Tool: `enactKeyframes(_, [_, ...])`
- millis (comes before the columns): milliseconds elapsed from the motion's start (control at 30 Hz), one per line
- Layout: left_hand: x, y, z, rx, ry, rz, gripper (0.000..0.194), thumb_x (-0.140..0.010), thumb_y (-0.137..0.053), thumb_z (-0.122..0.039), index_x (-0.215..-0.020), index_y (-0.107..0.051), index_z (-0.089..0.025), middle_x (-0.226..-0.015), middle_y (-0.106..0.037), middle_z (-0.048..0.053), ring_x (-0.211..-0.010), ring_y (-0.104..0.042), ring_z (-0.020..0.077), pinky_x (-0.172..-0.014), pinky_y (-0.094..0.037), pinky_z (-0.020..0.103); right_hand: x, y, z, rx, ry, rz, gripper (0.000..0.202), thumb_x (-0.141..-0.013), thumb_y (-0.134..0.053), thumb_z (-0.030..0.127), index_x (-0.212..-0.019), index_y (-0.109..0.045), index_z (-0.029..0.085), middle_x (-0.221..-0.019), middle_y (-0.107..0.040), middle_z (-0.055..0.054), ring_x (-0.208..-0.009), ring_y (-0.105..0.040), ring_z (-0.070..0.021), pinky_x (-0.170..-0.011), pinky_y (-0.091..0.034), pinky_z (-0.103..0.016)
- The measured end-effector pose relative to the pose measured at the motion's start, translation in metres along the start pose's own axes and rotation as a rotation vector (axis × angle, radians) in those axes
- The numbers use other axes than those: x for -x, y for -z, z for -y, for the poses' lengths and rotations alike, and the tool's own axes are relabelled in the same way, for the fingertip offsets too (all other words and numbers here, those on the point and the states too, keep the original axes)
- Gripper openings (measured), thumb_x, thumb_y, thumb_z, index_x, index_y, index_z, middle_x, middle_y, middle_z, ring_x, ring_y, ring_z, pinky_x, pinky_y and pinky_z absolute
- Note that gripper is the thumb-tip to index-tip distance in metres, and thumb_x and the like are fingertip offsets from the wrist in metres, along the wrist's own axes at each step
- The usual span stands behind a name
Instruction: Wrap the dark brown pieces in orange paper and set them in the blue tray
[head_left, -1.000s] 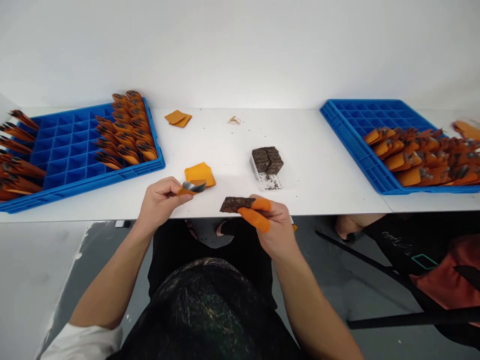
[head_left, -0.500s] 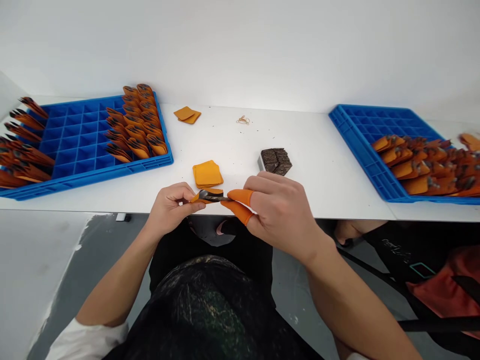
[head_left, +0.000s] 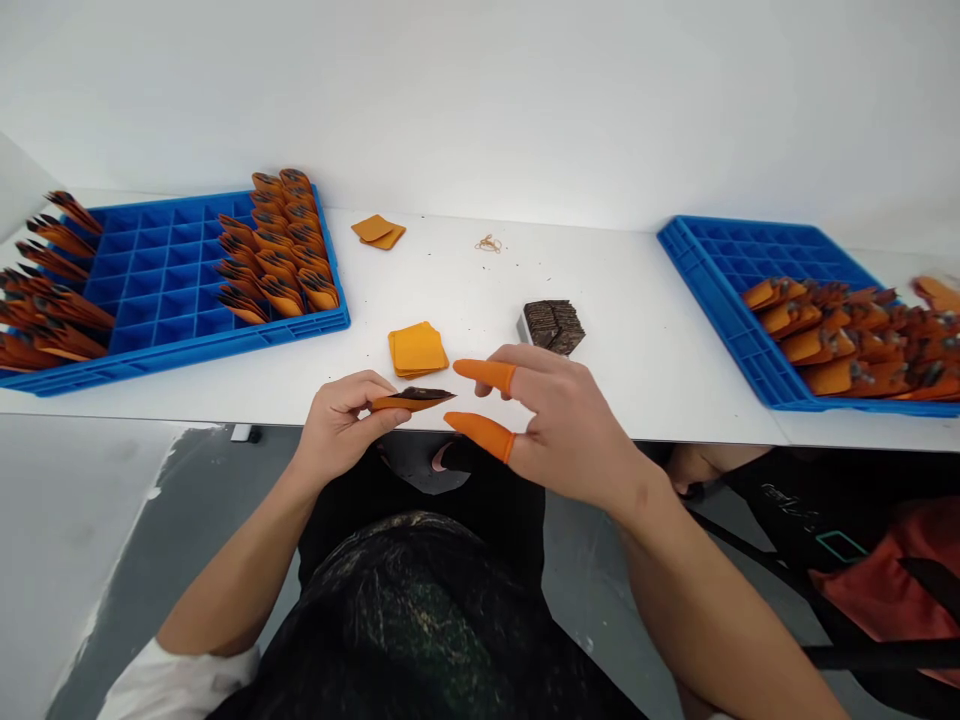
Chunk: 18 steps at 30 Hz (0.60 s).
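Pinched in my left hand point(head_left: 341, 418) is an orange pouch point(head_left: 412, 401) with dark material showing along its upper opening. My right hand point(head_left: 562, 425) is just right of the pouch, its thumb and index finger apart in orange finger covers and nothing between them. Beyond the pouch a stack of yellow-orange squares point(head_left: 418, 350) lies on the white table point(head_left: 465, 290). A block of dark, thin pieces point(head_left: 553, 326) stands behind my right hand.
A blue divided tray point(head_left: 180, 350) with many filled orange pouches is at left. Another blue tray point(head_left: 712, 310) with orange pouches is at right. Two orange squares point(head_left: 379, 232) and rubber bands point(head_left: 488, 244) lie farther back. A person's arm point(head_left: 716, 462) shows at right.
My right thumb and index finger have parted and come off the pouch. The dark piece they pinched at its opening now sits inside. My left hand still grips the pouch, now more closed.
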<state>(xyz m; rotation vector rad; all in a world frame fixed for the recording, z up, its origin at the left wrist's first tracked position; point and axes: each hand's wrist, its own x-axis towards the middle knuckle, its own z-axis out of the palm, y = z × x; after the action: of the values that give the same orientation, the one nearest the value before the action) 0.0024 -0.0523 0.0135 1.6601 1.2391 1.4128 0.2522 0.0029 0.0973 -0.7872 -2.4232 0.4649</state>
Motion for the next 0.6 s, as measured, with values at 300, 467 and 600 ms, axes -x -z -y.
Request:
enactKeyframes(300, [0.008, -0.004, 0.001, 0.144, 0.075, -0.020, 0.017, -0.089, -0.088, -0.038, -0.095, -0.084, -0.022, -0.088, -0.077, 0.006, -0.077, -0.068, 0.0171, -0.070, -0.055, 0.029, 0.012, -0.033, -0.014, -0.474, -0.222, -0.105, 0.014, -0.098, -0.075, 0.034, -0.097, -0.086, 0.028, -0.078, -0.071, 0.000, -0.060, -0.052, -0.0109, -0.050, -0.043, -0.025])
enactKeyframes(467, [0.009, -0.002, -0.003, 0.109, 0.078, -0.156, 0.016, -0.089, -0.087, -0.038, -0.090, -0.084, -0.023, -0.094, -0.079, 0.008, -0.084, -0.073, 0.0198, -0.075, -0.059, 0.032, 0.016, -0.035, -0.017, -0.384, -0.181, -0.145, 0.015, -0.099, -0.074, 0.034, -0.099, -0.087, 0.026, -0.081, -0.073, -0.002, -0.064, -0.060, -0.0122, -0.055, -0.048, -0.026])
enactKeyframes(600, [0.008, 0.002, -0.004, -0.009, -0.032, -0.109, 0.004, -0.092, -0.084, -0.030, -0.093, -0.086, -0.027, -0.094, -0.079, 0.006, -0.084, -0.072, 0.0179, -0.078, -0.059, 0.032, 0.017, -0.038, -0.018, -0.310, -0.127, -0.196, 0.015, -0.100, -0.072, 0.031, -0.101, -0.087, 0.026, -0.082, -0.074, -0.003, -0.066, -0.063, -0.0130, -0.057, -0.048, -0.027])
